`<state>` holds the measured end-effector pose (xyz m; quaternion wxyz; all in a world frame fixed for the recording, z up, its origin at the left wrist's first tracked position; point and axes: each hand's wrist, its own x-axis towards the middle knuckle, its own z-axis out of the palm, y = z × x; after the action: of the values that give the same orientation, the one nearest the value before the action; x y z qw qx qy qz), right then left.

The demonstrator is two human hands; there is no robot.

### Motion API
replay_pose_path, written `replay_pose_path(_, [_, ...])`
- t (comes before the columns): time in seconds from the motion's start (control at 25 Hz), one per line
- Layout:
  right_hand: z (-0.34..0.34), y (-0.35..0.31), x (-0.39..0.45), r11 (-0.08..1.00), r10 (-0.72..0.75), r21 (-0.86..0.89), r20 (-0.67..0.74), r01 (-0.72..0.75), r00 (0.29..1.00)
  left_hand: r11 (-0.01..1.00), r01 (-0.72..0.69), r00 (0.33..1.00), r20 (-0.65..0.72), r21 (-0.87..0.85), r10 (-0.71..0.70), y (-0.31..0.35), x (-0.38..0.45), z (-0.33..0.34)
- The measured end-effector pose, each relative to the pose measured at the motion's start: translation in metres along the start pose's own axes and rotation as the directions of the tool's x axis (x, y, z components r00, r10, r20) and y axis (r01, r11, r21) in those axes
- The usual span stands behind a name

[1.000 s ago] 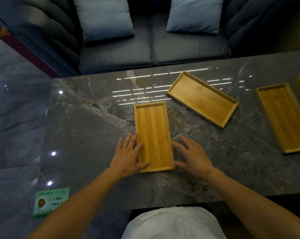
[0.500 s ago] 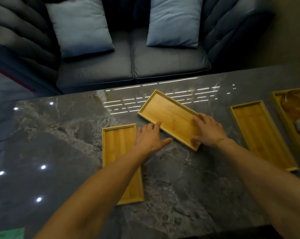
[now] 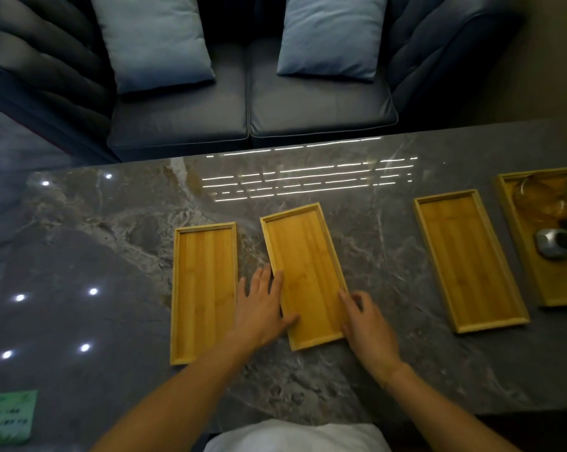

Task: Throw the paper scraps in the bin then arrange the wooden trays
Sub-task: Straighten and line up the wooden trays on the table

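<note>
left grip (image 3: 262, 308) flat, right grip (image 3: 366, 324) loosely curled

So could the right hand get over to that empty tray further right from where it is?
Probably yes. The right hand rests against the middle tray, and only bare tabletop lies between it and the empty tray. Nothing stands in the way.

Four shallow rectangular bamboo-coloured wooden trays lie flat in a row on the table: the leftmost tray (image 3: 204, 291) straight and empty, the second tray (image 3: 305, 275) beside it slightly skewed, the third tray (image 3: 468, 259) apart and empty, the rightmost tray (image 3: 520, 243) holding glassware.
</note>
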<state>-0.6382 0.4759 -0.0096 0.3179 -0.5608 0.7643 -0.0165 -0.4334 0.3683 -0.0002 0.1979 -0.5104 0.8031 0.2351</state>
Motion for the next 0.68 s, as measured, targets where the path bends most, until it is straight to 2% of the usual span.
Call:
replay_pose_path(0.12, [0.016,0.006,-0.037,0.997,-0.01,0.076,0.056,0.006,0.998,0.999,-0.023,1.0,-0.013,-0.028,0.022,0.003,-0.033,0.02])
replay_pose_path(0.2, [0.012,0.004,-0.033,0.988,0.027,0.149,0.026,-0.031,0.999,0.976,0.008,0.998,-0.065,-0.217,-0.023,0.007,-0.045,0.026])
replay_pose_path(0.28, [0.002,-0.002,-0.009,0.98,0.077,0.185,-0.002,-0.076,0.997,0.876,0.095,0.988,-0.061,-0.473,-0.14,0.011,-0.042,0.023])
replay_pose_path(0.36, [-0.009,-0.015,0.015,0.973,0.109,0.203,0.022,-0.111,0.994,0.763,0.181,0.971,-0.013,-0.62,-0.241,0.018,-0.032,0.016])
replay_pose_path(0.56, [-0.014,-0.037,0.025,0.922,0.21,0.333,-0.006,-0.196,0.978,0.59,0.246,0.954,0.085,-0.769,-0.287,0.024,-0.024,0.01])
replay_pose_path(0.68, [-0.014,-0.045,0.015,0.875,0.177,0.457,0.008,-0.161,0.984,0.541,0.201,0.965,0.072,-0.817,-0.251,0.004,-0.03,0.008])
